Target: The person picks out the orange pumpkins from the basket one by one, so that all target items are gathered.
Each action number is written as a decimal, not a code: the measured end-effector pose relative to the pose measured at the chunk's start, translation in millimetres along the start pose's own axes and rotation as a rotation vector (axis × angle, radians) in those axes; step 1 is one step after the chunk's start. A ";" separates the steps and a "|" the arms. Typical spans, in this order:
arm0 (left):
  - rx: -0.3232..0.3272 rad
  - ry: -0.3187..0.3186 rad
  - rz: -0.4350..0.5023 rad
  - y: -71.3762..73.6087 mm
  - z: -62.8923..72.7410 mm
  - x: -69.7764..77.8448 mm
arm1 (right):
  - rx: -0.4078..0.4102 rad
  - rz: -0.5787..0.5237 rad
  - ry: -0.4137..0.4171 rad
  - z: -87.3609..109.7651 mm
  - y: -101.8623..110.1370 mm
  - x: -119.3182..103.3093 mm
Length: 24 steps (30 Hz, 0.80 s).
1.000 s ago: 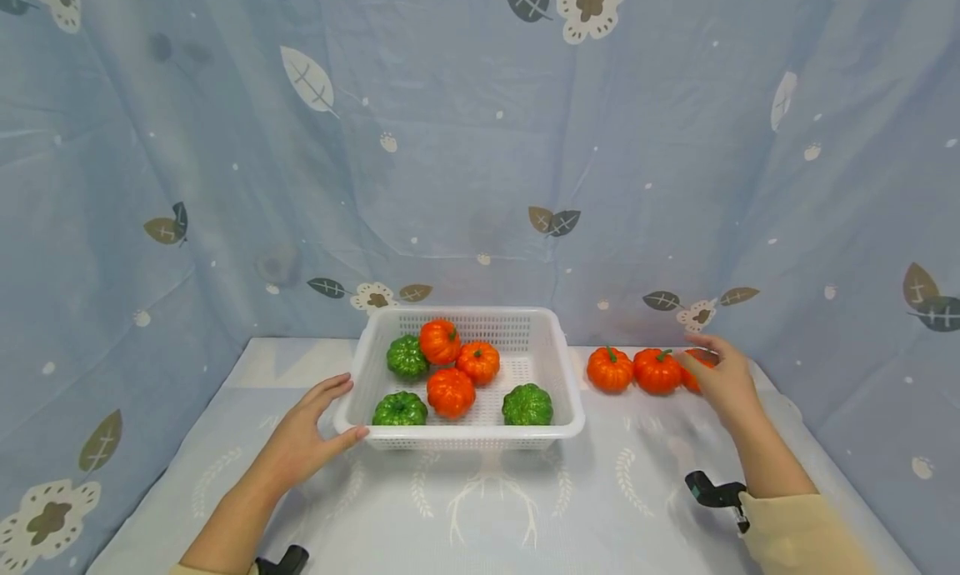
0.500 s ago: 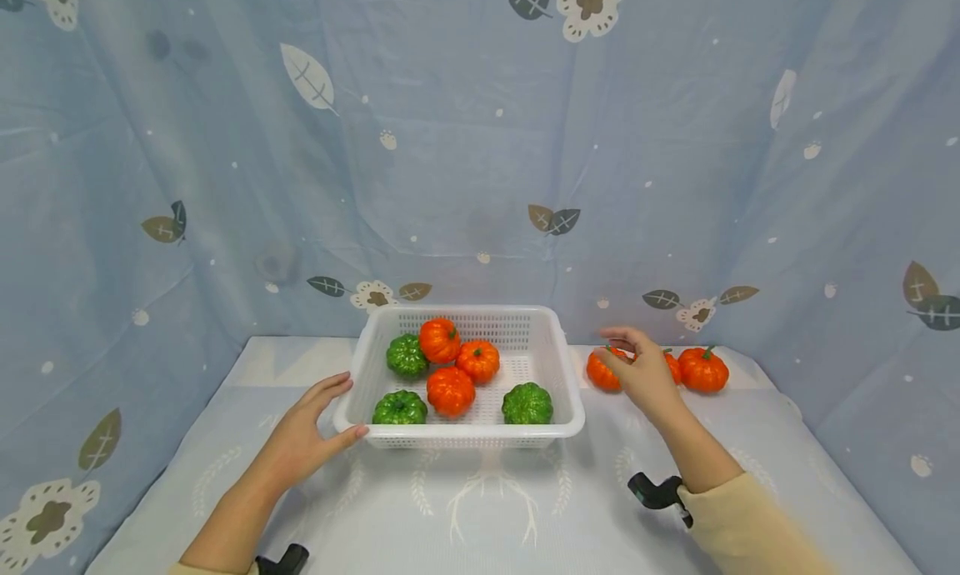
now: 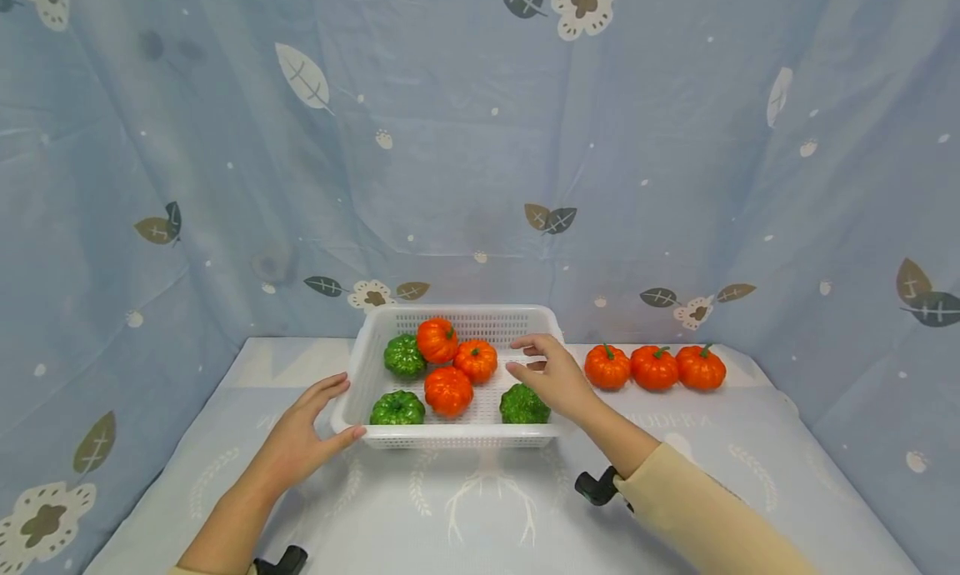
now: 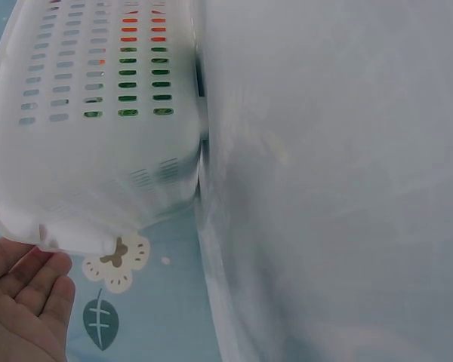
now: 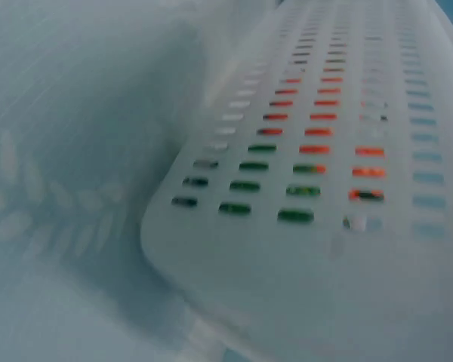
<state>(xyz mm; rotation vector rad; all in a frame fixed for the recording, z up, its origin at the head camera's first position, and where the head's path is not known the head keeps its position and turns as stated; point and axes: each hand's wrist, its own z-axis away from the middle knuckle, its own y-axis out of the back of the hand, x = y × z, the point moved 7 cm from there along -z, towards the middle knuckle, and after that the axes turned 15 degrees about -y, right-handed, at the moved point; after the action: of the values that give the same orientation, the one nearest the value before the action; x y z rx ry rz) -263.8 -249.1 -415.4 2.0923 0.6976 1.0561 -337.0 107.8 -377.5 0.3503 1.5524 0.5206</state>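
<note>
A white slotted basket point(image 3: 461, 432) holds small orange and green pumpkins. Three orange pumpkins point(image 3: 448, 392) cluster near its middle, with two green pumpkins point(image 3: 397, 408) to their left and another green pumpkin point(image 3: 522, 406) in the front right corner. At the left side, my left hand point(image 3: 303, 437) touches the rim with fingers and thumb spread. The left wrist view has those fingers by the basket's corner. My right hand point(image 3: 558, 379) hovers over the basket's right side above the corner green pumpkin, fingers loosely bent around nothing. The right wrist view catches only the basket wall point(image 5: 287, 264), blurred.
Three orange pumpkins point(image 3: 655, 367) stand in a row on the table to the right of the basket, near the back edge. A blue patterned curtain point(image 3: 450, 158) rises behind and along both sides of the white-covered table point(image 3: 405, 517).
My right hand has swept left from the rightmost orange pumpkin, past the row, to over the basket, uncovering the three pumpkins. The left hand stays at the rim.
</note>
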 end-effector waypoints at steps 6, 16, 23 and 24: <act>0.006 -0.008 -0.001 0.3 0.0 0.9 | -0.072 0.065 0.049 -9.4 -30.0 -15.3; -0.002 0.006 0.001 0.3 0.4 1.1 | -0.230 0.192 -0.017 -27.2 -75.0 -22.4; 0.001 0.003 -0.001 0.1 0.5 -0.1 | -0.268 0.202 -0.072 -35.6 -90.3 -21.1; 0.000 0.003 -0.002 0.1 0.6 -0.4 | -0.273 0.196 -0.085 -36.5 -91.9 -20.4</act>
<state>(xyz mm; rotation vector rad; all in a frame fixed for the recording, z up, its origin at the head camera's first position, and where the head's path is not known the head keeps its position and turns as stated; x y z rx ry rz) -263.5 -249.7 -415.8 2.0905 0.7011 1.0587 -363.4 15.4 -408.7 0.3114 1.3512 0.8497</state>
